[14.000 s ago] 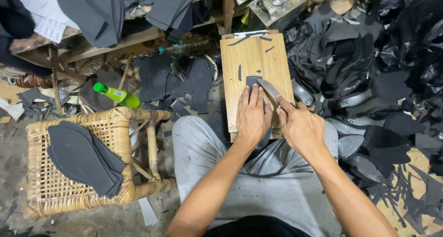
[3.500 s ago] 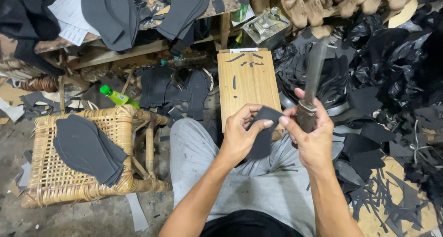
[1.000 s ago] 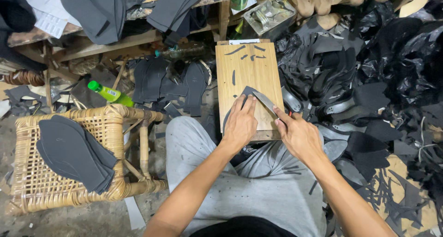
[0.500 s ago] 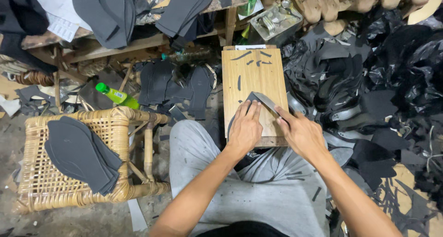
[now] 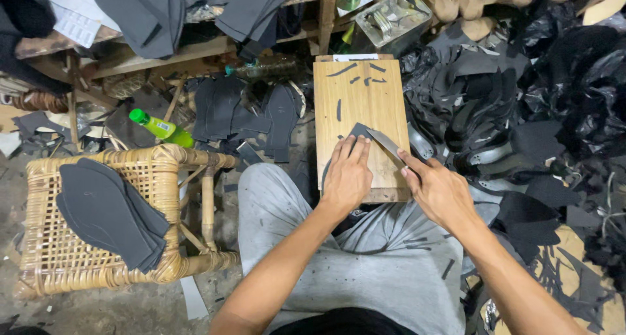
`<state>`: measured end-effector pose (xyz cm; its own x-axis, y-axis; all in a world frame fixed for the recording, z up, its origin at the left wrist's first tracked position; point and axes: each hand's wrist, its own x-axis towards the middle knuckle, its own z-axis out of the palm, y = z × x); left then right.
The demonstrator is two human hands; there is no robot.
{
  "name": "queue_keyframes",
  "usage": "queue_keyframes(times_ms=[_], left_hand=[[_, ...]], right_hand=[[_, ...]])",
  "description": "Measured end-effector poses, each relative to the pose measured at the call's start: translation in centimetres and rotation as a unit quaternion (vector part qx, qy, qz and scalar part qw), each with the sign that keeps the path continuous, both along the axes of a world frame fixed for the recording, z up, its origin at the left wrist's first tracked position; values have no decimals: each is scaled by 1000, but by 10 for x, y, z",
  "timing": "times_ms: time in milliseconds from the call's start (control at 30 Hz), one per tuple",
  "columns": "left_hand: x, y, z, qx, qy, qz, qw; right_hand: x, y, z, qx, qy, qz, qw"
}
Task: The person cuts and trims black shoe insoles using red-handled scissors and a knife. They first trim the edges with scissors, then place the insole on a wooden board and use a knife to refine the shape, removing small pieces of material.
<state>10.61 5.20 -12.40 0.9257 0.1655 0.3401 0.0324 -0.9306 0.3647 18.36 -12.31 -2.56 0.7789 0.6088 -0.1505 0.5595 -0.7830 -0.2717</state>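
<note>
Head view: the left hand (image 5: 347, 176) lies flat, fingers spread, pinning a dark sole piece (image 5: 357, 131) to the wooden cutting board (image 5: 355, 100) on the lap so it cannot slip. The right hand (image 5: 438, 190) is closed around a knife (image 5: 385, 143), blade angled onto the piece's edge. Cut soles (image 5: 107, 211) are stacked on the wicker stool (image 5: 45, 270) at the left, within reach.

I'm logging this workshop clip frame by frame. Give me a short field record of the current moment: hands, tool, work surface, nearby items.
left hand: flat, pressing dark sheet piece onto wooden board
right hand: grips knife, blade tip at the piece's edge
board: rests on the person's lap, a few dark offcuts on it
wicker stool: beside left knee, bears stack of dark sole shapes
green bottle: lying behind stool
</note>
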Motion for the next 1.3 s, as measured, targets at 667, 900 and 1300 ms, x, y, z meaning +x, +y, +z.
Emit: queue_keyframes(times_ms=[667, 900, 1300], left_hand=[[1, 4, -1, -13, 7, -10, 1000], [2, 4, -1, -8, -2, -3, 1000], [0, 5, 4, -21, -10, -9, 1000]], right_hand=[[5, 9, -8, 16, -46, 39, 998], [2, 15, -6, 23, -42, 44, 998], [2, 22, -7, 32, -50, 53, 997]])
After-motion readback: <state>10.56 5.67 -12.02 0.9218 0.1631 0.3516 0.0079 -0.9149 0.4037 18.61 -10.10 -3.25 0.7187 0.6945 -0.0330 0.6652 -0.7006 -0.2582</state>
